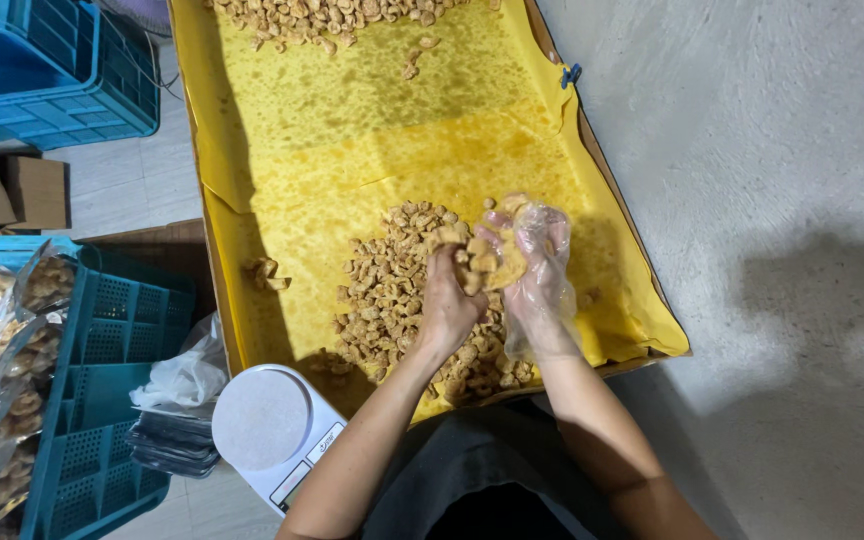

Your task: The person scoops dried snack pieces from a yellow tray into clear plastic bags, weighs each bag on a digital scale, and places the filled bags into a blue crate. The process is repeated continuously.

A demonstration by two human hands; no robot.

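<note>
A big flat tray [607, 180] lies on the grey floor [782, 200]. It is lined with yellow paper [352, 130], which is dark with oil, so it seems to soak up grease from the food. A wide pile of fried snack pieces [382, 290] sits on the near part of the paper, close to the person so it is easy to reach. A second heap of snacks [322, 15] lies at the far end, well apart from the first.

On the left stands a blue crate [112, 330]. Filled clear bags of snacks [2, 330] lie in it, side by side. Another blue crate [42, 60] sits farther away.

A round white kitchen scale [267, 420] stands just beside the near edge of the tray, near the person's left arm. Next to it is a crumpled plastic bag [187, 375] on a stack of dark trays [172, 445].

Both hands meet over the near pile. The right hand [537, 275] wears a thin clear glove, likely to keep it clean. It is cupped and grasps a handful of pieces. The left hand [449, 300] is bare. Its fingers curl around some pieces and press against the same handful, which sits between the two hands, just above the pile.
</note>
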